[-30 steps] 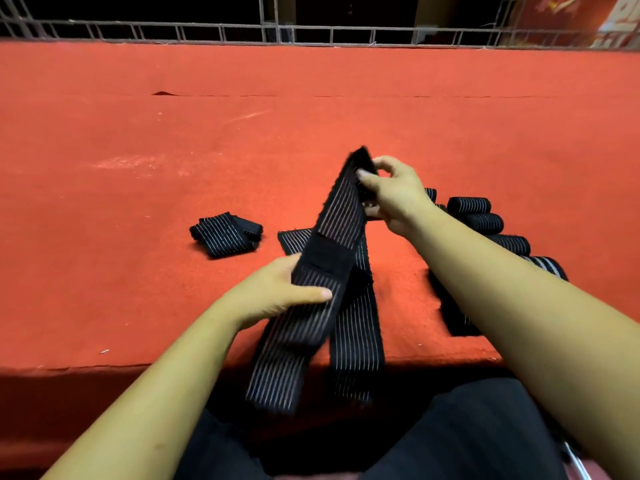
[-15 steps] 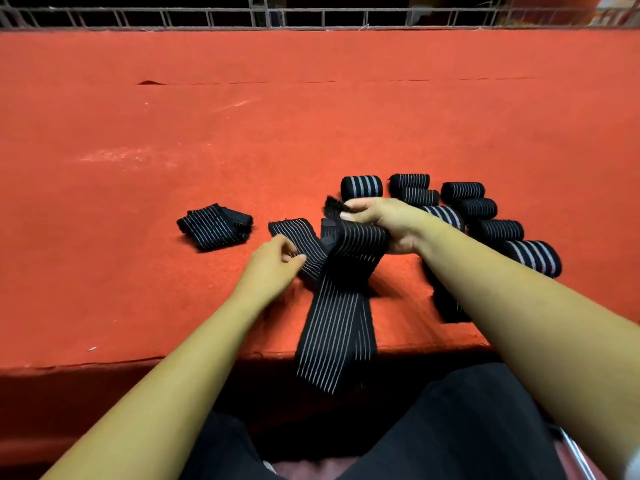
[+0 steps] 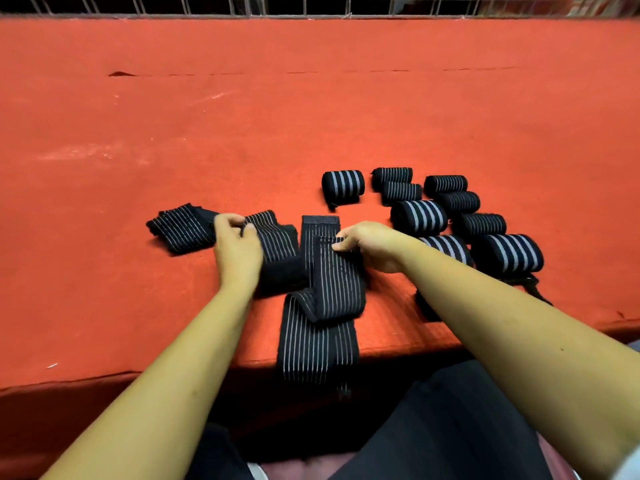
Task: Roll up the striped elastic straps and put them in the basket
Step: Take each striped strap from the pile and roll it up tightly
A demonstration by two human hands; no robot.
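Now, farthest out past my left hand (image 3: 237, 249) a folded strap (image 3: 181, 227) lies flat on the red tabletop (image 3: 311, 116), touching the fingertips' outer side. The left hand's fingers are curled, and they pinch the far end of a second strap (image 3: 277, 244) that lies bunched just inside that hand. Between my two hands runs the long strap (image 3: 325, 271). Its plain black end lies flat just beyond the right hand's fingertips, and its body comes toward me, doubles over itself and hangs off the near edge of the tabletop. My right hand (image 3: 370, 245) has its fingers bent onto this strap's right edge, gripping it with the knuckles up. Beyond and outside the right hand sits a cluster of rolled straps (image 3: 419, 216), packed side by side, some with thin stripes and some with broad ones. One rolled strap lies partly hidden behind my right forearm.
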